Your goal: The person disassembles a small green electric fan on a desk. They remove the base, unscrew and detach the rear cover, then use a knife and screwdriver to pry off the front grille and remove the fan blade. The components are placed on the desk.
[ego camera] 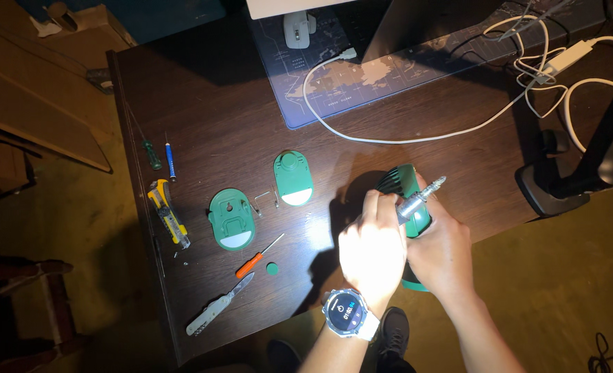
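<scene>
Where the dark brown wooden bench (210, 103) meets its near edge, both hands work on one item.

Held items:
- Green plastic fan housing with slotted grille (398, 181): at the near right part of the bench, partly past its edge, mostly covered by the hands.
- Silver metal screwdriver handle with knurled grip (420, 197): lies across the housing, tip end pointing up and right.
- Left hand (370, 252): closed, fingers curled over the housing and touching the silver handle; a round-faced wristwatch with white strap (346, 312) on the wrist.
- Right hand (443, 250): closed around the housing and the lower end of the silver handle; exact finger hold hidden.

Loose items, left of the hands:
- Green oval plastic cover with white patch (293, 179), upper middle.
- Larger green oval plastic plate with white patch (231, 219), to its lower left.
- Bent metal wire clip (266, 200), between the two ovals.
- Small orange-handled screwdriver (257, 257), with a small green round cap (272, 268) just beside it.
- Open folding pocket knife, grey (218, 305), near the front edge.
- Yellow and black utility knife (167, 213), at the left edge.
- Blue-handled slim screwdriver (171, 159) and green-handled screwdriver (152, 153), above it.

Far side: blue printed desk mat (334, 86), white cable (403, 135) looped across it.
</scene>
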